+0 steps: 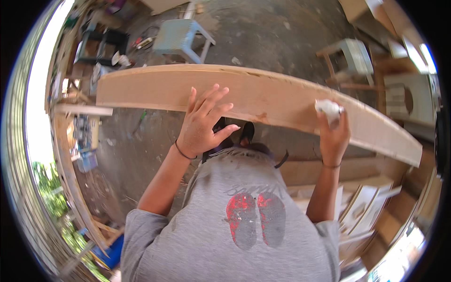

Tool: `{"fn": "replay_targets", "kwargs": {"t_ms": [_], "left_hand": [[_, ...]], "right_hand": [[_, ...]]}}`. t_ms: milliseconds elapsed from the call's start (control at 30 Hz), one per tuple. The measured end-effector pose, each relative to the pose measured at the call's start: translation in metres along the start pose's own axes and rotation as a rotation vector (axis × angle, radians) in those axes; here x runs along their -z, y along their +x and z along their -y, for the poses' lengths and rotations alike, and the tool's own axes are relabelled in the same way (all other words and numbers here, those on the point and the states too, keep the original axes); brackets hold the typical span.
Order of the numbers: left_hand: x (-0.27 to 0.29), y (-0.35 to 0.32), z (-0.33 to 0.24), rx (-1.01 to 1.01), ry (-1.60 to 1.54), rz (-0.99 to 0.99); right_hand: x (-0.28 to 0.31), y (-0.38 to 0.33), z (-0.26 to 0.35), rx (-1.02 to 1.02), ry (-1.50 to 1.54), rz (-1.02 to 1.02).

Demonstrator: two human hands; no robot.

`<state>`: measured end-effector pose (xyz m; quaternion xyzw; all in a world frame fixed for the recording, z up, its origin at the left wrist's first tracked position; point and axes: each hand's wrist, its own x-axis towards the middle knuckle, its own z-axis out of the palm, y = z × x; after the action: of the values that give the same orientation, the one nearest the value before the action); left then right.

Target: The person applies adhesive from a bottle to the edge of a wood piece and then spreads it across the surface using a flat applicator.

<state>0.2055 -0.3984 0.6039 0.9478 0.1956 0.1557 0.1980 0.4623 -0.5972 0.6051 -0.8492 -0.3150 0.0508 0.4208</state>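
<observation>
A long, pale wooden board (277, 98) lies across in front of me, its ends bending down at the view's edges. My left hand (203, 123) is over the board's near edge with fingers spread and nothing in it; whether the fingertips touch the wood I cannot tell. Toward the board's right part, my right hand (334, 138) grips a crumpled white rag (330, 108) against or just above the surface. A dark brownish mark (261, 115) shows on the near edge between the hands.
Beyond the board stand a light blue stool (176, 38) and another pale stool (356, 56) on the grey floor (263, 35). White and wooden panels (361, 207) lean at the lower right. A wooden frame (66, 155) and a slatted wall (21, 141) are on the left.
</observation>
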Motion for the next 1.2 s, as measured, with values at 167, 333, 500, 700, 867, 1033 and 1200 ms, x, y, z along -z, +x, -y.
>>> {"fn": "replay_targets", "kwargs": {"t_ms": [167, 333, 500, 700, 867, 1033, 1200], "left_hand": [[0.017, -0.024, 0.002, 0.140, -0.003, -0.103], [0.017, -0.047, 0.003, 0.148, -0.030, -0.125], [0.020, -0.078, 0.005, 0.182, -0.093, -0.173], [0.032, -0.140, 0.022, 0.237, -0.250, -0.230], [0.068, -0.218, 0.051, 0.376, -0.379, -0.300], [0.099, -0.299, 0.089, 0.523, -0.389, -0.568], [0.127, -0.364, 0.116, 0.709, -0.462, -0.617]], "right_hand": [[-0.001, -0.009, -0.010, -0.032, 0.257, -0.034], [-0.008, -0.008, 0.012, 0.085, 0.157, -0.033], [-0.043, -0.027, 0.066, 0.285, 0.250, 0.126], [-0.112, -0.074, 0.154, 0.423, 0.381, 0.476], [-0.188, -0.136, 0.230, 0.672, 0.334, 0.808], [-0.258, -0.195, 0.289, 0.870, 0.374, 1.005], [-0.310, -0.237, 0.351, 0.999, 0.398, 1.167]]}}
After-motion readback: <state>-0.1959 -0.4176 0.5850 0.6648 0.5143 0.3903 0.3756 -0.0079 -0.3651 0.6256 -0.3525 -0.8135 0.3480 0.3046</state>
